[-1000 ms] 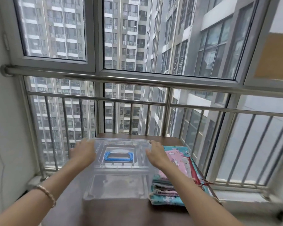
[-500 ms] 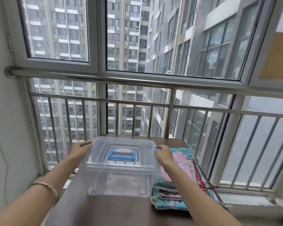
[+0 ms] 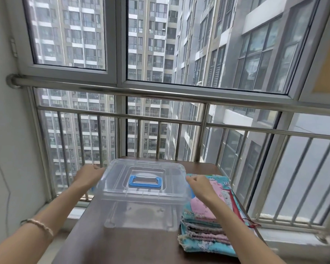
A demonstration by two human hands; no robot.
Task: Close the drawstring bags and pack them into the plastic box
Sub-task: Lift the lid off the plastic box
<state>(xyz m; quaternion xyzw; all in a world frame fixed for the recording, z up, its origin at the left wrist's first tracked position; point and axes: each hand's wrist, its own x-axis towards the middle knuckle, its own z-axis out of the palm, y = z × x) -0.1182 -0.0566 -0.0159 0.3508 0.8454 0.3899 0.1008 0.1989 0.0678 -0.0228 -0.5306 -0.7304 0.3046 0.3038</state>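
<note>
A thin dark cable (image 3: 0, 149) is seen running down the pale wall (image 3: 0, 92) at the far left. A pale braided bracelet (image 3: 39, 225) is worn on the left wrist. The left hand (image 3: 89, 177) is stretched forward to the 9 o'clock side of a clear rectangular plastic box (image 3: 141, 216), which is set on a dark brown wooden table (image 3: 122, 246). The left grip is closed, its fingers curled round the left edge of the clear plastic lid (image 3: 118, 174) that is laid over the box. Whether the lid is fully seated or slightly raised cannot be told. A blue plastic handle (image 3: 145, 181) is folded flat in the recess at the lid's centre.

At the 3 o'clock side of the lid the right hand (image 3: 201, 186) is held. Its grip is likewise closed, with curled fingertips (image 3: 191, 181) set on the lid's right rim. Just beside the box, at its 3 to 4 o'clock, a stack of flat turquoise and pink printed cloth drawstring bags (image 3: 206, 227) is laid on the table, partly covered by the right forearm. Red cords (image 3: 251, 223) are seen trailing from the stack's right edge.

At 12 o'clock, beyond the table, a stainless steel railing (image 3: 160, 93) is fixed across a grey-framed window (image 3: 114, 77), through which tall apartment blocks (image 3: 151, 44) are seen.
</note>
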